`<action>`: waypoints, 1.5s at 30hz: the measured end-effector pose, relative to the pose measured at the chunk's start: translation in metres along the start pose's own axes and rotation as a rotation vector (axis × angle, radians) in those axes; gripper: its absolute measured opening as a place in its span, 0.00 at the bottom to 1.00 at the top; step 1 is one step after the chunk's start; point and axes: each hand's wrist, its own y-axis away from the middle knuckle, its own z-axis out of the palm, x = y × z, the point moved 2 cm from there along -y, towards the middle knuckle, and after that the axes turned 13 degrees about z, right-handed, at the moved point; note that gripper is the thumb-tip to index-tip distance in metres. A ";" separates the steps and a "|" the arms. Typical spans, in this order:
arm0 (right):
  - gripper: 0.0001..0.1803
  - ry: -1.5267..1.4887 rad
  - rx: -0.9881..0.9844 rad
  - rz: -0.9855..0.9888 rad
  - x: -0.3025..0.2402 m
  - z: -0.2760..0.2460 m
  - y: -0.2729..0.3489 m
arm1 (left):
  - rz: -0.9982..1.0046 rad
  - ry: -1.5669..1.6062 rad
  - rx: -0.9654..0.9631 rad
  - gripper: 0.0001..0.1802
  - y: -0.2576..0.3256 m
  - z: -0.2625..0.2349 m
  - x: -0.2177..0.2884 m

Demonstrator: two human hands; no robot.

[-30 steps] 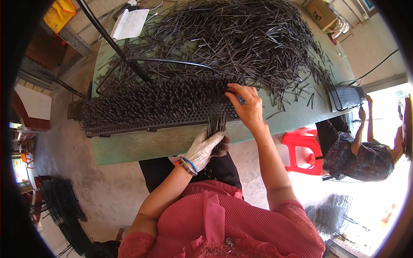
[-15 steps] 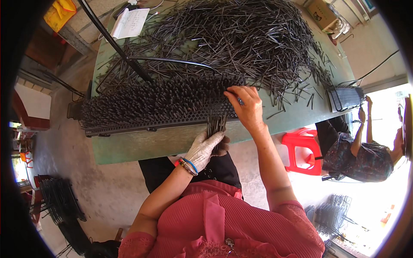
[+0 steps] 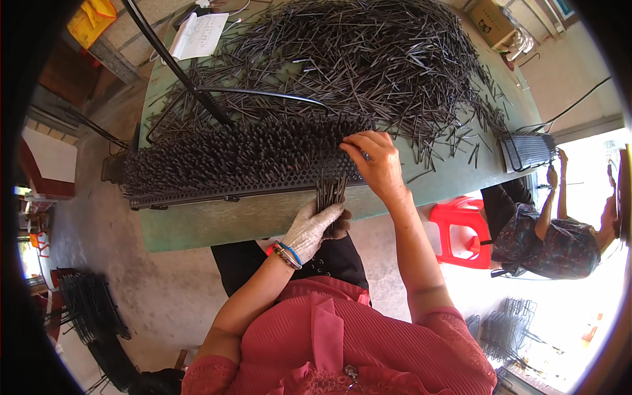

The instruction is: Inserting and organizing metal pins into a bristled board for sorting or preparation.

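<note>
My left hand, in a pale knitted glove, is closed round a bundle of thin dark sticks that point up and away from me. Just beyond it lies a long black perforated rack, most of its holes filled with upright dark pegs or sticks. At the rack's right end, where bare holes show, my bare right hand has thumb and fingers pinched together over the surface. Whatever sits between those fingertips is too small to make out.
A large heap of loose dark sticks covers the far part of the green table. A black metal frame rises by the rack. An open notebook lies far left. To the right are a red stool and another person at a similar rack.
My right hand has shifted very slightly left along the rack, its fingers still pinched. My left hand and its bundle look almost unmoved.
</note>
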 end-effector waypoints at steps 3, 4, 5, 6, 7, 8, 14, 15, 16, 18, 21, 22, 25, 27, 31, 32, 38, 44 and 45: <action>0.06 -0.017 0.024 0.085 0.004 0.002 0.001 | 0.002 -0.003 -0.002 0.14 0.000 0.000 -0.001; 0.07 -0.017 0.026 0.077 0.003 0.001 0.001 | 0.003 -0.002 0.001 0.13 0.000 0.000 -0.001; 0.07 -0.016 0.027 0.069 0.003 0.001 0.001 | 0.004 -0.002 0.005 0.13 0.000 0.000 -0.001; 0.07 -0.016 0.027 0.069 0.005 0.001 0.000 | 0.004 -0.002 0.005 0.13 0.000 0.000 0.000; 0.08 0.007 0.027 -0.006 0.008 0.001 -0.002 | -0.006 0.003 -0.003 0.13 0.000 0.000 0.001; 0.09 0.031 0.026 -0.081 0.009 0.002 -0.003 | -0.015 0.008 -0.010 0.12 0.000 0.001 0.002; 0.10 -0.009 0.051 -0.082 0.013 0.003 -0.004 | -0.016 0.025 0.020 0.12 0.001 0.009 0.008; 0.10 -0.011 0.050 -0.082 0.012 0.004 -0.003 | -0.016 0.025 0.022 0.12 0.001 0.007 0.007; 0.10 -0.024 0.060 -0.044 0.010 0.004 -0.001 | -0.018 0.004 0.013 0.12 0.001 0.005 0.005; 0.10 -0.034 0.071 -0.005 0.007 0.002 0.003 | -0.022 -0.016 0.001 0.12 0.001 0.003 0.004; 0.10 0.034 0.219 -0.041 -0.006 -0.008 0.012 | -0.030 0.002 0.008 0.11 0.002 0.003 0.004; 0.10 -0.097 0.096 0.192 -0.010 -0.012 0.017 | -0.001 0.021 0.003 0.11 0.002 0.002 0.004; 0.12 -0.228 -0.148 0.512 -0.013 -0.012 0.036 | 0.045 0.045 -0.017 0.12 0.002 0.003 0.006; 0.16 -0.210 -0.310 0.612 -0.016 -0.011 0.045 | 0.062 0.050 -0.035 0.12 0.002 0.006 0.008; 0.14 -0.364 -0.464 0.792 0.005 -0.005 0.056 | 0.076 0.056 -0.042 0.14 0.001 0.010 0.005; 0.13 -0.445 -0.476 0.802 0.006 -0.005 0.057 | 0.085 0.066 -0.035 0.15 0.001 0.011 0.003; 0.13 -0.658 -0.362 0.820 0.006 -0.008 0.061 | 0.073 0.158 0.011 0.15 -0.001 0.010 -0.002; 0.18 -0.316 0.126 0.460 0.004 -0.036 0.022 | 0.005 0.178 0.029 0.15 -0.004 0.017 0.003; 0.18 -0.362 0.187 0.452 0.012 -0.030 0.017 | 0.004 0.175 0.026 0.15 -0.005 0.018 0.003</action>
